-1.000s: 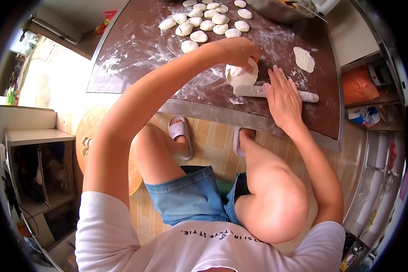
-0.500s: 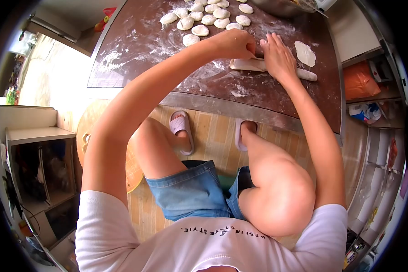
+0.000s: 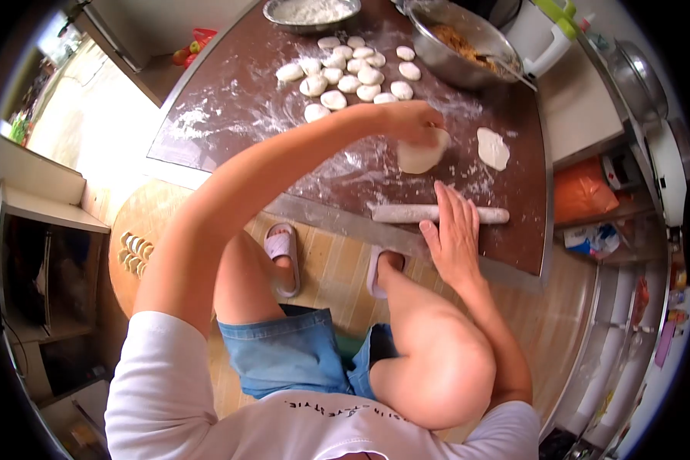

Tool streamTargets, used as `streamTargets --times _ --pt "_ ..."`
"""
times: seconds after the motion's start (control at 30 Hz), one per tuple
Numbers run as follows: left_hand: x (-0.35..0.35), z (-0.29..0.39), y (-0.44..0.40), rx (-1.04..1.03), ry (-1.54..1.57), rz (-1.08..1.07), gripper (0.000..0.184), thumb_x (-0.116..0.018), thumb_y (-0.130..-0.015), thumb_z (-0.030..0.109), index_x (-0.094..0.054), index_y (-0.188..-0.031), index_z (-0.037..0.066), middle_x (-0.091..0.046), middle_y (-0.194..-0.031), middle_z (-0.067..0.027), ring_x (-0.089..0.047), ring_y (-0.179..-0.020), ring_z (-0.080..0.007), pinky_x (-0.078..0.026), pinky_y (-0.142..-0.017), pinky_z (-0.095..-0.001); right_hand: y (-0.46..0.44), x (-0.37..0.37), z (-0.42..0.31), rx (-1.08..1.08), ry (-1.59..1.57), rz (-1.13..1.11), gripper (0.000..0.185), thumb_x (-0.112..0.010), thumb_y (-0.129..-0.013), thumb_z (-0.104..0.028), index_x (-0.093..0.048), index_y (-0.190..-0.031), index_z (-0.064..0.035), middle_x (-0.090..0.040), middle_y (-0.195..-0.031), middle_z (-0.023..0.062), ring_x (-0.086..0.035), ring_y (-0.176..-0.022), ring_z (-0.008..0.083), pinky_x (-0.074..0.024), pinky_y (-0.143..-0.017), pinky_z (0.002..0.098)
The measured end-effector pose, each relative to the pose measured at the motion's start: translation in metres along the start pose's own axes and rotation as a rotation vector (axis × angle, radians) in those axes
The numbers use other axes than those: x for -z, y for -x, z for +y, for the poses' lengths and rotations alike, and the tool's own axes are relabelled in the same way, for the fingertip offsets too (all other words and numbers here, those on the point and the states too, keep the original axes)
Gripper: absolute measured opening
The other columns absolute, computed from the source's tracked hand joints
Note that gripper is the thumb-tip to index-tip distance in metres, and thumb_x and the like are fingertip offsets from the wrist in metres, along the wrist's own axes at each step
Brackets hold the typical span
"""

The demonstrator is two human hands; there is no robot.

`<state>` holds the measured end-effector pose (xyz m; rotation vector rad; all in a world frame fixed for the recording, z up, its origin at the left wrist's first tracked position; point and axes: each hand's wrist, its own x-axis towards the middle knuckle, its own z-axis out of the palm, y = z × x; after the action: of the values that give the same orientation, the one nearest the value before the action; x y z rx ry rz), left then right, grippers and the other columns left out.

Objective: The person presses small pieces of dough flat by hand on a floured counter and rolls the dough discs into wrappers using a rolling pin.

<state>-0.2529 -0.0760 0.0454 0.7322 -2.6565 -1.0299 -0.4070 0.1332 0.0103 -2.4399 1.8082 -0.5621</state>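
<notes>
My left hand (image 3: 412,121) is closed on the far edge of a thin, round dough wrapper (image 3: 420,159). The wrapper hangs from my fingertips just over the floured table (image 3: 337,180); I cannot tell whether its lower edge touches. Nearer to me, my right hand (image 3: 454,241) rests with straight fingers on a flour-coated rolling pin (image 3: 401,214), which lies crosswise close to the table's front edge. Another flattened wrapper (image 3: 492,149) lies to the right of the held one. Beyond my left hand sit several small floured dough pieces (image 3: 349,83).
At the back stand a bowl of flour (image 3: 314,25) and a large metal bowl (image 3: 422,34) with brown filling and a utensil. A round board (image 3: 149,211) with rows of shaped dumplings is at lower left. Shelves (image 3: 629,261) line the right side.
My left hand has lifted the wrapper off the rolling spot and away from me. The rolling pin, under my right hand, has come nearer the front edge. The view now takes in the bowls.
</notes>
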Motion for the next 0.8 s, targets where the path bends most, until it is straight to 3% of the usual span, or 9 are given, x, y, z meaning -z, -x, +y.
streamTargets --times 0.07,0.17,0.2,0.33,0.43,0.53,0.57,0.67,0.8 --pt "0.006 0.002 -0.033 -0.005 0.361 0.084 0.034 -0.063 -0.083 0.022 -0.061 -0.11 0.002 -0.067 -0.103 -0.0124 -0.063 -0.094 -0.0231 -0.049 -0.082 -0.0354 -0.006 0.002 -0.001 -0.01 -0.01 -0.003 0.061 -0.046 -0.093 -0.036 -0.032 -0.14 -0.0001 -0.04 -0.139 0.0173 -0.035 -0.129 0.0327 -0.02 -0.109 0.0472" --pt "0.036 -0.014 -0.059 0.167 -0.24 0.382 0.026 -0.064 -0.081 0.023 -0.065 -0.101 0.006 -0.068 -0.095 -0.0115 -0.065 -0.087 -0.0281 -0.05 -0.078 -0.0363 -0.009 0.006 0.0 0.009 -0.047 -0.004 0.059 -0.048 -0.092 -0.035 -0.036 -0.138 -0.0005 -0.041 -0.138 0.0165 -0.037 -0.127 0.0332 -0.0228 -0.106 0.0475" --pt "0.041 -0.042 -0.058 0.055 -0.345 0.446 0.021 -0.064 -0.078 0.021 -0.067 -0.092 0.007 -0.068 -0.088 -0.0113 -0.064 -0.082 -0.0303 -0.051 -0.073 -0.0383 -0.009 0.007 0.0 0.013 -0.066 0.0 0.057 -0.05 -0.092 -0.035 -0.038 -0.137 -0.0013 -0.041 -0.138 0.0162 -0.038 -0.126 0.0332 -0.0238 -0.106 0.0474" --pt "0.047 -0.051 -0.01 0.215 -0.65 0.122 0.02 -0.068 -0.071 0.019 -0.067 -0.086 0.007 -0.065 -0.078 -0.0119 -0.063 -0.078 -0.0298 -0.047 -0.068 -0.04 -0.01 0.006 0.001 0.04 -0.043 0.027 0.051 -0.053 -0.091 -0.033 -0.046 -0.131 -0.0036 -0.043 -0.135 0.0152 -0.04 -0.122 0.0331 -0.0266 -0.103 0.0468" --pt "0.032 -0.062 0.005 0.215 -0.492 0.31 0.023 -0.07 -0.068 0.018 -0.065 -0.087 0.006 -0.064 -0.078 -0.0132 -0.062 -0.078 -0.0301 -0.046 -0.069 -0.0401 -0.014 0.005 0.001 0.064 -0.05 0.05 0.046 -0.054 -0.09 -0.031 -0.05 -0.127 -0.0038 -0.044 -0.133 0.0145 -0.041 -0.119 0.033 -0.0285 -0.101 0.0464" --pt "0.028 -0.059 0.022 0.173 -0.308 0.192 0.028 -0.071 -0.066 0.018 -0.064 -0.091 0.007 -0.063 -0.082 -0.0128 -0.061 -0.078 -0.0295 -0.046 -0.068 -0.041 -0.015 0.004 0.002 0.063 -0.036 0.046 0.045 -0.053 -0.091 -0.032 -0.05 -0.127 -0.0038 -0.044 -0.133 0.0135 -0.041 -0.119 0.0328 -0.0284 -0.101 0.0464" --pt "0.024 -0.056 0.033 0.074 -0.384 0.231 0.026 -0.069 -0.07 0.015 -0.063 -0.093 0.007 -0.063 -0.086 -0.011 -0.061 -0.079 -0.028 -0.047 -0.068 -0.04 -0.015 0.004 0.002 0.063 -0.035 0.044 0.045 -0.053 -0.091 -0.032 -0.05 -0.127 -0.0038 -0.044 -0.133 0.0133 -0.041 -0.119 0.0326 -0.0284 -0.101 0.0464" --pt "0.026 -0.013 0.075 0.277 -0.462 0.417 0.02 -0.065 -0.076 0.011 -0.061 -0.095 0.005 -0.062 -0.093 -0.0109 -0.061 -0.088 -0.0277 -0.05 -0.074 -0.0381 -0.015 0.002 0.003 0.063 -0.028 0.048 0.045 -0.052 -0.092 -0.034 -0.051 -0.126 -0.004 -0.045 -0.133 0.0126 -0.041 -0.119 0.032 -0.0282 -0.101 0.0461" --pt "-0.005 -0.016 0.146 0.116 -0.612 0.355 0.021 -0.059 -0.081 0.005 -0.062 -0.102 0.004 -0.062 -0.101 -0.0116 -0.06 -0.097 -0.0298 -0.051 -0.083 -0.0372 -0.016 0.001 0.004 0.075 0.0 0.048 0.045 -0.05 -0.093 -0.034 -0.051 -0.126 -0.0047 -0.045 -0.133 0.0119 -0.042 -0.118 0.0312 -0.0283 -0.101 0.0456"
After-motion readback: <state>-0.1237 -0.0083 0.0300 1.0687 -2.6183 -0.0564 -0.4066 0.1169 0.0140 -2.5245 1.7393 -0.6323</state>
